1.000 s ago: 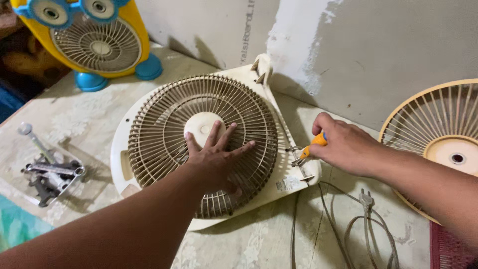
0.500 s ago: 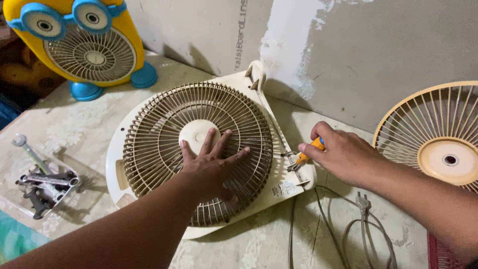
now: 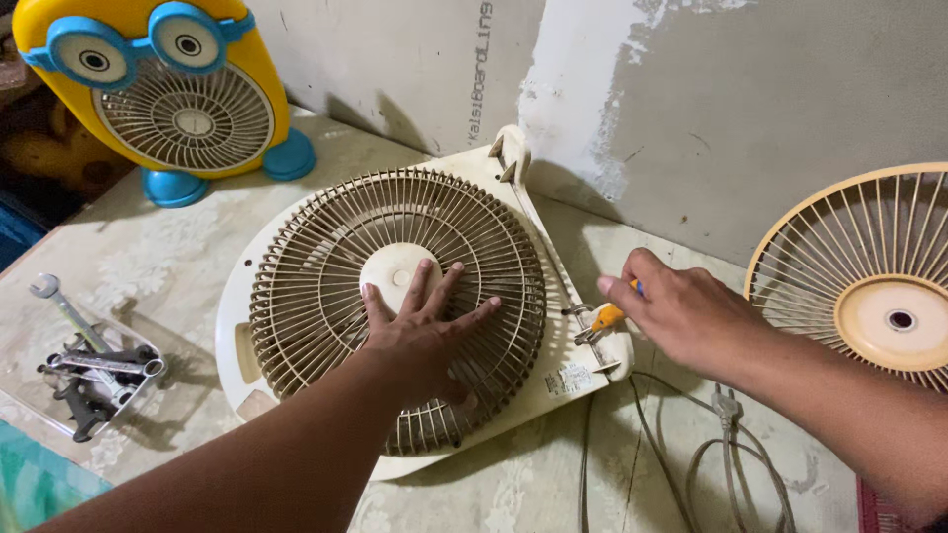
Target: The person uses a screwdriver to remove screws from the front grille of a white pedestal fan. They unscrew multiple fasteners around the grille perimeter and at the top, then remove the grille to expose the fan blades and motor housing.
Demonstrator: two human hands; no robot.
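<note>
A cream box fan (image 3: 296, 266) lies flat on the table, its round wire grille facing up. My left hand (image 3: 420, 331) presses flat on the grille with fingers spread, just below the round centre cap (image 3: 395, 271). My right hand (image 3: 681, 311) grips a small orange-handled screwdriver (image 3: 605, 318) whose tip meets the metal fitting at the fan's right edge. Most of the screwdriver handle is hidden in my fist.
A yellow and blue cartoon-shaped fan (image 3: 168, 89) stands at the back left. A loose cream fan grille (image 3: 869, 276) lies at the right. A clear tray of wrenches (image 3: 84, 370) sits at the left. A grey power cord (image 3: 711, 444) trails near the front. A wall runs behind.
The view has shifted slightly; my left hand stays on the grille. My right hand has moved a little with the screwdriver along the fan's right edge.
</note>
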